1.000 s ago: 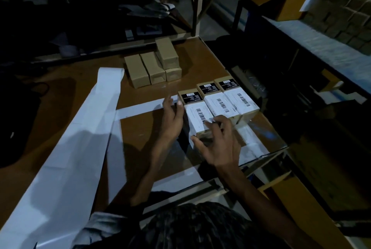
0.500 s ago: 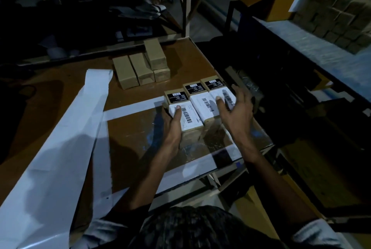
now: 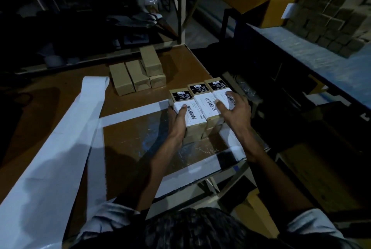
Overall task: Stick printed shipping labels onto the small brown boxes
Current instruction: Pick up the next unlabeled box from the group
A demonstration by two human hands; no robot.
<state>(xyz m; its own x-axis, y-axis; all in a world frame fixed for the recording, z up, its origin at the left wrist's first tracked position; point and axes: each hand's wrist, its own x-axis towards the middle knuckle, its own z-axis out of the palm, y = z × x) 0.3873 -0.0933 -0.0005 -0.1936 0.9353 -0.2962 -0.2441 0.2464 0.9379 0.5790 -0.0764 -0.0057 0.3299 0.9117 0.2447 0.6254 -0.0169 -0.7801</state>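
Left hand [image 3: 177, 121] is laid against the left side of the left labelled box [image 3: 187, 111]; thumb is stretched flat over its white shipping label [image 3: 190, 113], remaining fingers are wrapped round the box's left face, mostly hidden; box is gripped between thumb and fingers. Right hand [image 3: 235, 111] is spread wide, palm down, over the right labelled box [image 3: 219, 92] and the near end of the middle labelled box [image 3: 202, 100]; fingers [image 3: 230, 96] are splayed, tips resting on the white labels; whether anything is clamped by it cannot be told, contact looks flat only.

Three labelled boxes are set side by side, touching, near the right edge of the brown table [image 3: 180, 64]; each is brown card with a black printed panel at the far end and a white barcode label over the top, nearer the person; near end faces are bare brown.

Plain brown boxes [image 3: 136, 75] are grouped farther back, well apart from the labelled row; two lie flat side by side, a third sits to their right with a fourth stacked on top; no labels visible on them.

A wide white paper strip [image 3: 66, 140] is laid diagonally along the left of the table; narrower white strips frame a glossy patch in front of the person. More brown boxes [image 3: 331, 11] are stacked on a separate surface far right.
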